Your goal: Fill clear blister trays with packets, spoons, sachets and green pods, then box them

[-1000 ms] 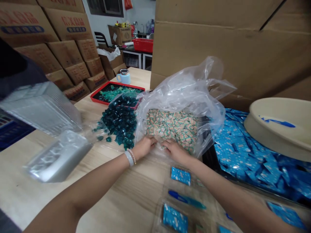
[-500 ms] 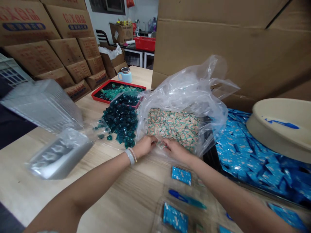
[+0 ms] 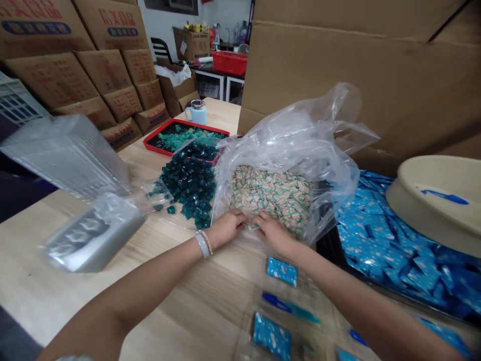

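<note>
A large clear plastic bag (image 3: pixel 300 135) full of small striped wrapped sweets (image 3: pixel 274 193) lies open on the wooden table (image 3: pixel 180 301). My left hand (image 3: pixel 225 228) and my right hand (image 3: pixel 272 231) are both at the bag's near edge, fingers curled into the sweets, close to each other. What they pinch is hidden among the wrappers. A clear tray (image 3: pixel 278 311) with blue sachets and a blue pen sits just below my right forearm.
Dark teal sweets (image 3: pixel 190 183) spill from a bag to the left, a red tray (image 3: pixel 184 135) and a mug (image 3: pixel 197 111) behind. Clear trays (image 3: pixel 90 235) lie at left. Blue sachets (image 3: pixel 394 240) fill a bin at right, with a cream basin (image 3: pixel 439 195) and cardboard boxes (image 3: pixel 361 75) around.
Both hands have shifted slightly inward and up at the bag's edge. The view has drifted a little; a dark shape at the upper left has gone.
</note>
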`<state>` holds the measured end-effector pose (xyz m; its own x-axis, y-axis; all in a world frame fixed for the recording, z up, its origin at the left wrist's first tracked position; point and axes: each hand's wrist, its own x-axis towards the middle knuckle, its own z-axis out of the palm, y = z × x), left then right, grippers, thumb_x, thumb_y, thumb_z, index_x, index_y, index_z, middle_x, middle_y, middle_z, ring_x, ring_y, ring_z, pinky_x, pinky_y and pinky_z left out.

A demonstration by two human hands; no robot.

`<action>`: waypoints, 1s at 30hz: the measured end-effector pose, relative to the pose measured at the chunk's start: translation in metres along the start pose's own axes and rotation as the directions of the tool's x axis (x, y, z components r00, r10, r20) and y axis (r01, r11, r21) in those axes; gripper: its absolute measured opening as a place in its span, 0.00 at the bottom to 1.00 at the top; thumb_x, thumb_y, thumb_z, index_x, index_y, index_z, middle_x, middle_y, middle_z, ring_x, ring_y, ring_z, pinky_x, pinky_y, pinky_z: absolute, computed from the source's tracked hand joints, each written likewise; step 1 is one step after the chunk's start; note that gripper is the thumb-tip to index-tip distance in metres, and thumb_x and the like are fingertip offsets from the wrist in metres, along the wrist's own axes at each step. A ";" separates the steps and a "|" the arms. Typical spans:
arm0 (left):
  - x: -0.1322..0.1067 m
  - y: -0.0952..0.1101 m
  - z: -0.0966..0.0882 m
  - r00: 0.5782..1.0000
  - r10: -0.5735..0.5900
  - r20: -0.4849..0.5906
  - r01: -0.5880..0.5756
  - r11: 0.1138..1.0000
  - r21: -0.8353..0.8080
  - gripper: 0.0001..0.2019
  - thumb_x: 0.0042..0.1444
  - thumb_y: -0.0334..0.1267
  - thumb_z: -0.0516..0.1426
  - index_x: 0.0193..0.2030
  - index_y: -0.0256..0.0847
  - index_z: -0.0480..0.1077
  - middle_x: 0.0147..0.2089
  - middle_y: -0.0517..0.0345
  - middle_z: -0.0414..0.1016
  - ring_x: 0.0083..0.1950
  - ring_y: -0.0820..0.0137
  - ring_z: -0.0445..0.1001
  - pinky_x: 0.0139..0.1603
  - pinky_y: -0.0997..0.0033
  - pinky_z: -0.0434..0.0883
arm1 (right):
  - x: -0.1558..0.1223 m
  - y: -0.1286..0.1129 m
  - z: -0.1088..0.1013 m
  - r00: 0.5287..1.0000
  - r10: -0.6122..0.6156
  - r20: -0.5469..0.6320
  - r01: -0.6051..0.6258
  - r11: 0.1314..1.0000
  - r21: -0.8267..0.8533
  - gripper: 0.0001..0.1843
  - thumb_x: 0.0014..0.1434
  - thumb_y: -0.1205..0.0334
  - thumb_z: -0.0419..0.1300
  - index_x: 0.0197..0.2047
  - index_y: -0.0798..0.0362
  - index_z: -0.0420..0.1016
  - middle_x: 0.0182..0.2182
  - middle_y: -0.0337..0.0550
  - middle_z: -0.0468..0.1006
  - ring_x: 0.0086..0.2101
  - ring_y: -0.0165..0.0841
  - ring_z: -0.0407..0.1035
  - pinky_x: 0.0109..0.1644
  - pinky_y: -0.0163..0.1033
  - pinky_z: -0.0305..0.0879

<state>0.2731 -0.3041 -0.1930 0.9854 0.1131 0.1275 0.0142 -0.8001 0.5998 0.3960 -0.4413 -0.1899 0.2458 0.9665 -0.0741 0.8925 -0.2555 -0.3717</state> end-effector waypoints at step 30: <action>0.049 0.235 0.104 0.960 -0.047 0.276 0.164 0.894 -0.418 0.12 0.48 0.38 0.54 0.36 0.33 0.73 0.29 0.56 0.74 0.27 0.74 0.68 0.28 0.77 0.65 | -0.339 0.072 -0.072 0.583 0.762 -0.282 -0.383 0.564 0.732 0.15 0.42 0.52 0.59 0.27 0.56 0.67 0.19 0.35 0.66 0.21 0.26 0.59 0.25 0.33 0.56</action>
<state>0.3421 -0.5476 -0.1277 0.9921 -0.0168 -0.1242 0.1034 -0.4500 0.8870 0.4042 -0.7897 -0.1247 0.9302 0.3613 -0.0651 0.1324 -0.4956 -0.8584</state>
